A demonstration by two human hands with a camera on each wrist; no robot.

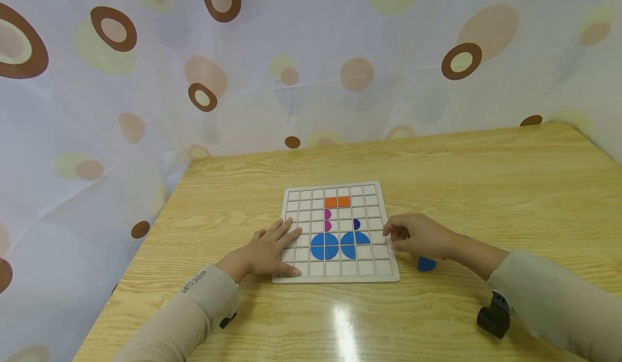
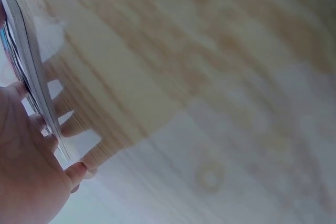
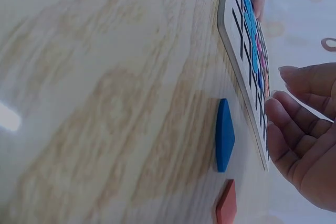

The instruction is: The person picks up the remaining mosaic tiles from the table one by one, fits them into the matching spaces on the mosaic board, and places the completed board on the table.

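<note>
The board is lying flat on the table, lower middle of the head frame. Your left hand is resting across its left edge, fingers spread, not gripping. Your right hand is hanging by the right edge, fingers loosely bent; no piece is showing between the tips, and I can't tell if they're touching the rim.

Handling, my guess: the board is looking stiff and light enough to be sliding under a nudge, so you're best bracing it at the rim. The blue quarters, orange squares, pink half circles and dark blue half circle are sitting in the grid, probably hard, light and a bit slick.

The loose blue piece is lying right of the board (a red piece is showing too, bottom of the right wrist frame). For that one, you're wanting opposite side edges, not the flat face.
</note>
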